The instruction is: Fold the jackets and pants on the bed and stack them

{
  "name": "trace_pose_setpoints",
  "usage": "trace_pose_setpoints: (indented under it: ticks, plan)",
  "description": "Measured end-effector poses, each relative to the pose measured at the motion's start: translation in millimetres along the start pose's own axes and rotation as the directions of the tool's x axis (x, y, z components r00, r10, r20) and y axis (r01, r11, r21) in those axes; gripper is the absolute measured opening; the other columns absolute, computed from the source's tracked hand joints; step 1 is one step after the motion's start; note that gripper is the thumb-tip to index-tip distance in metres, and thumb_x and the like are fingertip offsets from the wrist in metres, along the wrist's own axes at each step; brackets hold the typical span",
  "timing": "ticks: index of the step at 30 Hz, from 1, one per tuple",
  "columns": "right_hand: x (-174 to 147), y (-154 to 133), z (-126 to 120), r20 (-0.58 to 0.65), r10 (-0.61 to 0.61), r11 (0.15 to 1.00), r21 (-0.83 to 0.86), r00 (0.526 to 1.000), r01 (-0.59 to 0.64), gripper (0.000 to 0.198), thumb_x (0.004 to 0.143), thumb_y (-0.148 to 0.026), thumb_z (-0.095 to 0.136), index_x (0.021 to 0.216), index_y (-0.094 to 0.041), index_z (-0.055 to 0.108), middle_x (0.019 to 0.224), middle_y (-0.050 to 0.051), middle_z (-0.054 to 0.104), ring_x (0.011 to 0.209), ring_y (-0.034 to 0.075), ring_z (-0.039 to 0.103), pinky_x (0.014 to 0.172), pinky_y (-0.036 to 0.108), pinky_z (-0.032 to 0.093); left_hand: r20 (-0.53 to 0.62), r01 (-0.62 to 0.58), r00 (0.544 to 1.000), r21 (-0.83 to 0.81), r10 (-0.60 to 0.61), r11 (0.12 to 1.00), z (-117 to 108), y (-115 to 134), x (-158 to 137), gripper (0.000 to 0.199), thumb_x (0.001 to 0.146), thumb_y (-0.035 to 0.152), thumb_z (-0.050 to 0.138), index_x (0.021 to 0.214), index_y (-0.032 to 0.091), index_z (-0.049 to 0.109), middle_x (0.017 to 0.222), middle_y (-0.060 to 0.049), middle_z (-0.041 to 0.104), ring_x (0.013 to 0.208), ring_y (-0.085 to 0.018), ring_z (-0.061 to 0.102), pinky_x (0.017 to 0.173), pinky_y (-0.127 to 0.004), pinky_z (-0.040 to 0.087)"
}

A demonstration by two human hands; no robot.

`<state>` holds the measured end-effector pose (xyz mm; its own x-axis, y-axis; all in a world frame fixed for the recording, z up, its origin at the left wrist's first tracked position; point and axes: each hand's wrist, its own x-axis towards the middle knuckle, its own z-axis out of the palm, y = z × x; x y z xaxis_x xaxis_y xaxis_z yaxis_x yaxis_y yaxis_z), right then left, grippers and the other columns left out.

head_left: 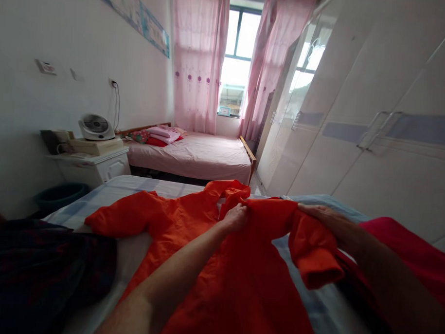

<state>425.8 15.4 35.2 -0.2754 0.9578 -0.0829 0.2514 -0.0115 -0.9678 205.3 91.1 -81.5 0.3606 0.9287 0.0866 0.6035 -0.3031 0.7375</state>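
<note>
A bright orange jacket (240, 275) with a collar lies spread out over a bed, its collar end away from me. My left hand (236, 217) is closed on the cloth just beside the collar. At the shoulder end of the right-hand sleeve (312, 245), my right hand (317, 216) grips the cloth between thumb and fingers; the thumb is mostly hidden. This sleeve bends down toward me, its cuff opening visible. The other sleeve (122, 214) stretches out to the left.
Under the jacket is a bed with a pale blue checked sheet (125, 184). Dark plaid cloth (47, 273) lies left, red cloth (405, 251) right. Beyond stand a pink bed (204, 154), a nightstand (98, 167) with a fan (96, 127), and white wardrobes (356, 93) along the right.
</note>
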Motion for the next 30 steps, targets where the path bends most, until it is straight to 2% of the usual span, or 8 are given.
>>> trace_pose_setpoints:
  ticks: [4,7,10,14,18,22,27,30]
  plan:
    - [-13.3,8.2,60.1,0.281,0.021,0.961,0.26,0.96,-0.097,0.029,0.086,-0.047,0.053,0.082,-0.019,0.061,0.055,-0.004,0.05,0.048,0.009,0.049,0.056,0.024,0.047,0.02,0.138,0.99,-0.301,-0.139,0.944,2.1,-9.9,22.1,0.031,0.089,0.035,0.053,0.113,0.014,0.056,0.11,-0.007,0.059,0.093,-0.019,0.06,0.079,-0.039,0.052]
    - [-11.8,18.3,87.3,0.406,-0.1,0.995,0.031,0.908,0.095,0.033,0.091,-0.047,0.043,0.089,-0.019,0.061,0.062,-0.003,0.056,0.058,0.011,0.054,0.062,0.025,0.045,0.089,0.25,0.968,-0.459,-0.236,0.852,-10.0,-27.3,13.1,0.033,0.09,0.039,0.05,0.111,0.014,0.056,0.102,-0.006,0.061,0.083,-0.016,0.061,0.072,-0.034,0.053]
    - [8.5,38.4,82.7,0.186,-0.218,0.883,-0.381,0.958,0.275,0.029,0.091,-0.039,0.042,0.09,-0.02,0.063,0.078,0.001,0.064,0.075,0.015,0.058,0.071,0.028,0.043,0.161,0.336,0.941,-0.552,-0.297,0.763,-24.7,-39.8,-8.9,0.044,0.092,0.051,0.041,0.103,0.012,0.058,0.087,-0.005,0.063,0.066,-0.012,0.059,0.059,-0.027,0.05]
    - [51.8,75.6,61.2,-0.079,-0.292,0.745,-0.644,0.953,0.175,0.028,0.087,-0.029,0.04,0.102,-0.017,0.062,0.103,0.008,0.065,0.095,0.02,0.058,0.084,0.032,0.042,0.188,0.335,0.942,-0.608,-0.28,0.72,-26.8,-30.1,-32.9,0.043,0.076,0.051,0.063,0.085,0.009,0.065,0.065,-0.003,0.06,0.049,-0.008,0.051,0.047,-0.021,0.041]
    - [65.6,99.7,58.4,0.037,-0.283,0.707,-0.667,0.958,0.235,0.028,0.079,-0.019,0.046,0.1,-0.019,0.064,0.104,0.006,0.065,0.095,0.018,0.059,0.083,0.027,0.044,0.032,0.21,0.966,-0.673,-0.256,0.709,-26.9,-5.5,-32.6,0.035,0.074,0.031,0.066,0.104,0.013,0.062,0.082,-0.003,0.065,0.062,-0.009,0.057,0.058,-0.019,0.045]
    - [54.3,113.3,53.0,0.066,-0.273,0.668,-0.705,0.96,0.239,0.021,0.072,-0.014,0.046,0.079,-0.019,0.066,0.09,0.005,0.067,0.082,0.017,0.061,0.076,0.025,0.045,-0.109,0.185,0.939,-0.638,-0.327,0.747,-41.5,-1.8,-38.9,0.04,0.079,0.034,0.058,0.115,0.016,0.053,0.087,-0.003,0.062,0.065,-0.009,0.056,0.057,-0.019,0.043]
    - [71.2,107.5,38.9,-0.076,-0.304,0.657,-0.739,0.949,0.151,0.03,0.077,-0.014,0.039,0.088,-0.02,0.066,0.097,0.006,0.068,0.091,0.018,0.062,0.085,0.029,0.043,-0.014,0.317,0.926,-0.514,-0.377,0.797,-43.2,-13.0,-93.8,0.043,0.073,0.055,0.06,0.081,0.013,0.061,0.071,-0.001,0.058,0.064,-0.014,0.052,0.056,-0.024,0.038]
    - [99.5,93.0,47.5,-0.044,-0.343,0.644,-0.738,0.938,0.201,0.032,0.085,-0.026,0.037,0.099,-0.02,0.065,0.104,0.007,0.067,0.095,0.019,0.061,0.087,0.031,0.044,0.053,0.349,0.925,-0.51,-0.376,0.786,-36.0,-11.5,-129.2,0.042,0.07,0.054,0.065,0.076,0.013,0.063,0.072,0.0,0.06,0.068,-0.014,0.052,0.059,-0.024,0.038]
